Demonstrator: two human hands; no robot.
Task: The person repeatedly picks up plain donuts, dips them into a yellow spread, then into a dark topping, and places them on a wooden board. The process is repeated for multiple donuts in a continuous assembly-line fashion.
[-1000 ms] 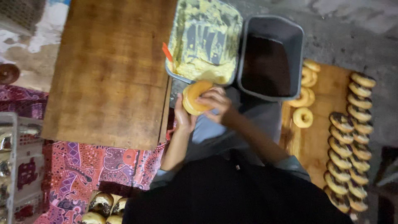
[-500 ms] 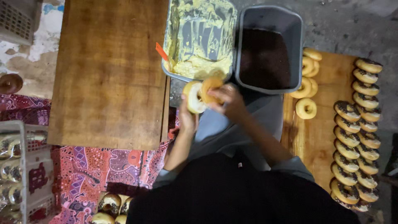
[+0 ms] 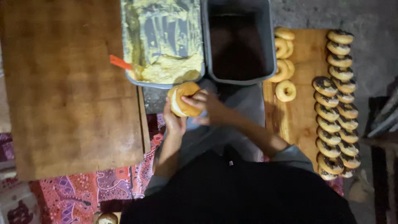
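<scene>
A round golden doughnut (image 3: 185, 98) with pale cream along its cut edge is held in front of me, just below the tub of yellow cream (image 3: 163, 39). My left hand (image 3: 173, 120) cups it from underneath. My right hand (image 3: 207, 105) grips it from the right, fingers pressed on its top. An orange spatula handle (image 3: 119, 62) pokes out of the cream tub at its left rim.
A grey tub of dark chocolate (image 3: 239, 41) stands right of the cream tub. Plain doughnuts (image 3: 284, 62) and two rows of chocolate-topped doughnuts (image 3: 336, 108) lie on a wooden board (image 3: 298, 120) at right. A large wooden board (image 3: 66, 91) is at left, patterned cloth (image 3: 83, 195) below.
The view has shifted closer and the doughnut has turned in my hands, now showing its creamed edge on the left; both hands stay on it.
</scene>
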